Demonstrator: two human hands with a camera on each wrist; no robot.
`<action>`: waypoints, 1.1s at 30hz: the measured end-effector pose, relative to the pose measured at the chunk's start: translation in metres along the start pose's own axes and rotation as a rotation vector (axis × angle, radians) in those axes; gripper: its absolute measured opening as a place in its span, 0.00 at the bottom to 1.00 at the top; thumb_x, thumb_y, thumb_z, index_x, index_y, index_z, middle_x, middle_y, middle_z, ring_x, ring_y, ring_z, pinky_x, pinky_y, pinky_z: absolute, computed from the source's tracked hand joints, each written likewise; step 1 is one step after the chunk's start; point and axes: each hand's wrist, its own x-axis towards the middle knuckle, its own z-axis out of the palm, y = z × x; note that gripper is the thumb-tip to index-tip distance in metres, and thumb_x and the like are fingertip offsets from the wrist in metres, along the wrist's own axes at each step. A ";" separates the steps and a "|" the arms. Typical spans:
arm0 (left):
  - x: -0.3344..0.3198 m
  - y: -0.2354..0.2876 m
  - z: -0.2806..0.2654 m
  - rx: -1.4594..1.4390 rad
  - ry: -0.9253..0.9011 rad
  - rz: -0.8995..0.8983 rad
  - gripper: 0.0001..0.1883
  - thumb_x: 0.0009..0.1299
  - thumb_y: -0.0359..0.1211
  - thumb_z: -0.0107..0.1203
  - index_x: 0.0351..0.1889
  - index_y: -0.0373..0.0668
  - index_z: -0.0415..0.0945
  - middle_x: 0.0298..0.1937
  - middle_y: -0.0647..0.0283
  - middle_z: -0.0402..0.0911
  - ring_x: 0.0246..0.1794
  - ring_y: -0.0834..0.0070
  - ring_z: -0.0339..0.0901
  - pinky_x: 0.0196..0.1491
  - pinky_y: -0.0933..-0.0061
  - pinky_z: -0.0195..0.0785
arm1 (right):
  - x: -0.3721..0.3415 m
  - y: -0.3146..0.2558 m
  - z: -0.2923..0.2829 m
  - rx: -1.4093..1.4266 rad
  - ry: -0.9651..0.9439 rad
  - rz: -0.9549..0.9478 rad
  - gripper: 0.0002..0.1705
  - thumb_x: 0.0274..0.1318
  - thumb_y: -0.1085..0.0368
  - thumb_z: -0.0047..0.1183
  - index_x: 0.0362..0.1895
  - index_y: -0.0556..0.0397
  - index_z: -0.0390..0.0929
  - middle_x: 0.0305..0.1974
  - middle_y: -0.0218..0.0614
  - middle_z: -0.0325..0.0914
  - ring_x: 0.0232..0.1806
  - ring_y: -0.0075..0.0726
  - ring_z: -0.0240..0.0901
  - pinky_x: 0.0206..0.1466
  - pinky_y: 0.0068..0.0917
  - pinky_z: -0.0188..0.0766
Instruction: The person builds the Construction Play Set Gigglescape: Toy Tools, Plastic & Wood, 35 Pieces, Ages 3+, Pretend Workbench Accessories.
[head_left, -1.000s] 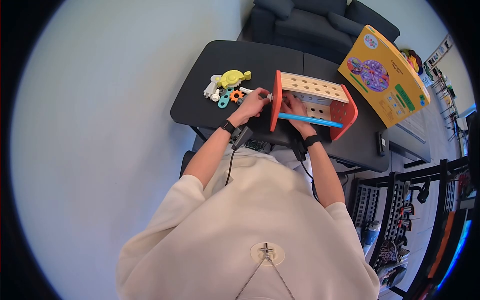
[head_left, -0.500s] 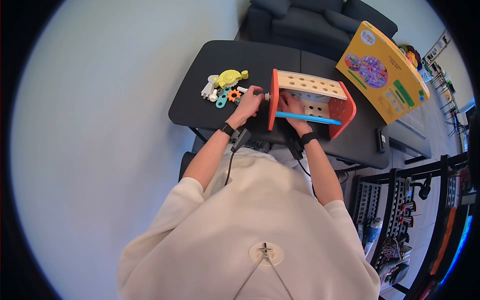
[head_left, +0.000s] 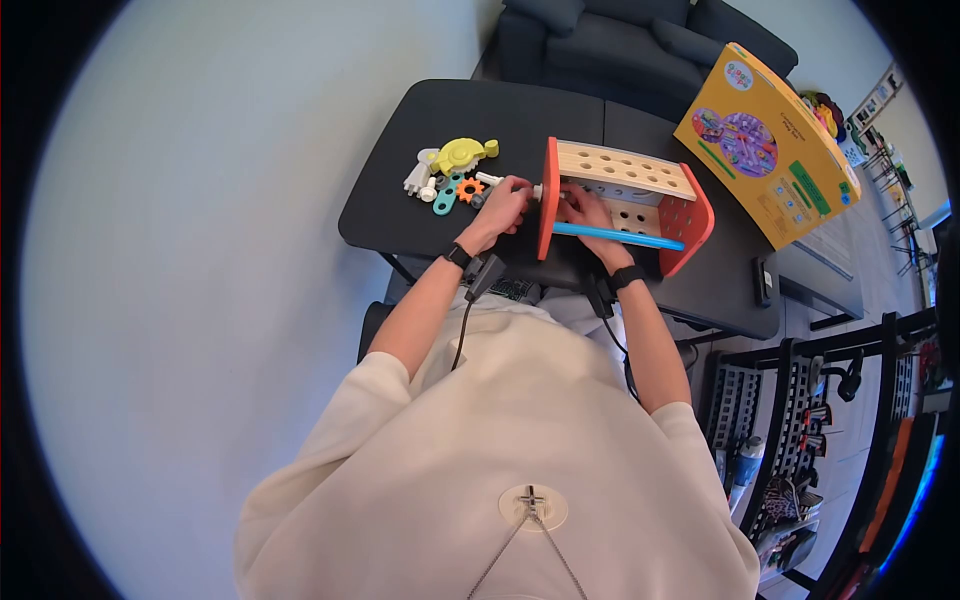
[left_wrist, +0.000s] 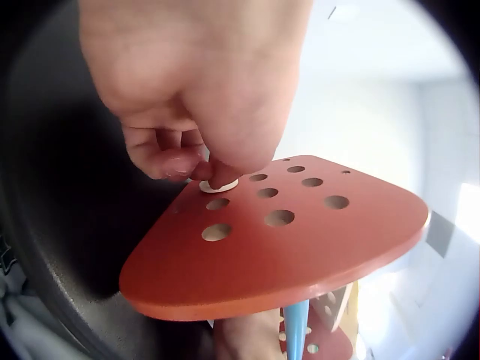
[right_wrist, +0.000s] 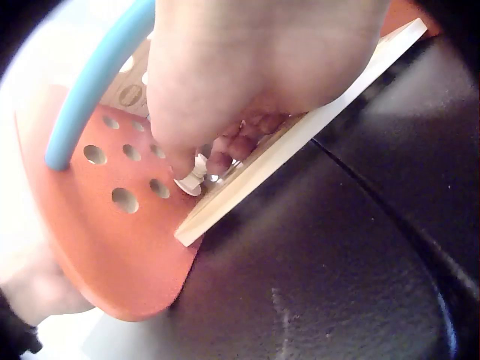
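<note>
Our left grip [left_wrist: 202, 86] pinches a white disc [left_wrist: 217, 190], our right grip [right_wrist: 251, 71] a white piece [right_wrist: 193, 180]; should either tilt or slacken, the parts could jam or drop. The disc sits at our left fingertips by the red panel's [left_wrist: 330, 236] outer face, the piece between our right fingers inside, beside the wooden board [right_wrist: 251, 184].

White pieces [right_wrist: 192, 181] partly hidden behind hands [right_wrist: 259, 64]

The red panel [left_wrist: 274, 255] looks smoothly painted, the perforated board [head_left: 625, 172] (bare wood) matt, the rod [head_left: 619, 236] glossy.
</note>
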 end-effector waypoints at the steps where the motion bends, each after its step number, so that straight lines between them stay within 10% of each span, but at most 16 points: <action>1: 0.005 -0.002 -0.002 0.041 -0.003 -0.060 0.23 0.84 0.52 0.52 0.56 0.41 0.78 0.34 0.71 0.75 0.26 0.83 0.70 0.25 0.78 0.63 | 0.000 -0.001 -0.001 0.030 -0.014 0.028 0.18 0.68 0.55 0.63 0.59 0.44 0.85 0.35 0.43 0.88 0.40 0.51 0.86 0.49 0.46 0.79; 24: 0.007 0.000 -0.004 0.122 -0.120 0.040 0.22 0.86 0.51 0.50 0.50 0.40 0.81 0.33 0.72 0.74 0.24 0.85 0.68 0.26 0.81 0.61 | 0.000 -0.005 -0.002 -0.035 -0.017 0.042 0.18 0.69 0.51 0.61 0.55 0.45 0.85 0.34 0.43 0.86 0.41 0.51 0.84 0.49 0.48 0.78; 33: 0.021 -0.002 -0.006 0.163 -0.158 -0.076 0.21 0.85 0.46 0.51 0.63 0.39 0.75 0.38 0.66 0.78 0.29 0.82 0.73 0.27 0.78 0.67 | -0.004 -0.016 -0.006 -0.083 0.003 0.047 0.19 0.70 0.50 0.61 0.56 0.46 0.86 0.37 0.45 0.88 0.41 0.51 0.86 0.50 0.48 0.78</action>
